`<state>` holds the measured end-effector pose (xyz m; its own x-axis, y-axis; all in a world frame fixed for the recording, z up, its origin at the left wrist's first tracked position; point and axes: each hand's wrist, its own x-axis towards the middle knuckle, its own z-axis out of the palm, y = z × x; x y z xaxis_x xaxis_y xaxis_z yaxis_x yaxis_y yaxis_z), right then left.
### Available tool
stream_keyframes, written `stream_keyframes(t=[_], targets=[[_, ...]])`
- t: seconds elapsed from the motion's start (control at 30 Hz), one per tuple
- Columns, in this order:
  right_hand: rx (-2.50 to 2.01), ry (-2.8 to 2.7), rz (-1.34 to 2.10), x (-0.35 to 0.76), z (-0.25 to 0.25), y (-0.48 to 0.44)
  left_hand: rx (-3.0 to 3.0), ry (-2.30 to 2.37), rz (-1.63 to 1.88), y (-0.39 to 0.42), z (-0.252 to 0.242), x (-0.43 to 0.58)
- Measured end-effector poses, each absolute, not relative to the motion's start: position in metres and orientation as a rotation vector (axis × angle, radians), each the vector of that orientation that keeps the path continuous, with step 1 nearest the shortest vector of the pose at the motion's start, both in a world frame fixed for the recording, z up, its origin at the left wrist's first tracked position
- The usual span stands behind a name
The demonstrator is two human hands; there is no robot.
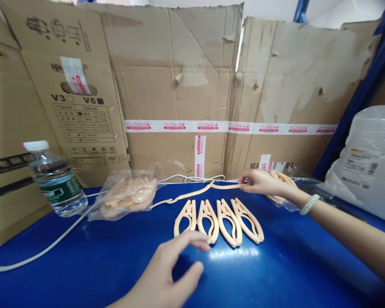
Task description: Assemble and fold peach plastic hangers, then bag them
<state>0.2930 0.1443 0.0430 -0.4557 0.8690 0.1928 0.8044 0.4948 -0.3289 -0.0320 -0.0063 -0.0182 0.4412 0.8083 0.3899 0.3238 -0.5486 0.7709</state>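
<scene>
Several folded peach-coloured plastic hangers (229,222) lie in a row on the blue table (93,256). Behind them an unfolded hanger (192,194) stretches sideways, its hook near the cardboard. My right hand (259,182) has thumb and fingertips pinched on the right end of that unfolded hanger. Near the front, my left hand (170,269) is open, thumb and fingers apart, its fingertips by the lower ends of the two leftmost folded hangers. Whether they touch is unclear.
A clear bag of hangers (126,194) lies left, beside a water bottle (57,182). More hangers (280,184) sit behind my right hand. A white cable (45,254) curves along the left. Cardboard sheets (176,94) stand at the back; a white wrapped bundle (365,162) is at right.
</scene>
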Motion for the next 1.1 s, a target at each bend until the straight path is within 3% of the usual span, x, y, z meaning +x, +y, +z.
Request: stream_keyframes(t=[0.2,0.4,0.53,0.97,1.1], targets=[[-1.356,-2.236,0.292,0.314,0.059,0.105,1.198,1.121,1.046,0.018,-0.007,-0.038],[-1.164,-2.067,0.185,0.313,0.032,0.062,0.690,1.141,1.238,0.027,0.006,-0.038],[-1.110,-2.143,0.068,0.309,0.011,0.052,0.760,1.145,1.300,0.027,0.010,-0.037],[-1.039,-2.219,0.160,0.288,-0.006,0.037,1.623,1.198,1.087,0.026,-0.015,-0.043],[-0.930,-2.266,-0.063,0.289,-0.006,0.038,1.674,1.267,1.152,0.027,-0.009,-0.044]])
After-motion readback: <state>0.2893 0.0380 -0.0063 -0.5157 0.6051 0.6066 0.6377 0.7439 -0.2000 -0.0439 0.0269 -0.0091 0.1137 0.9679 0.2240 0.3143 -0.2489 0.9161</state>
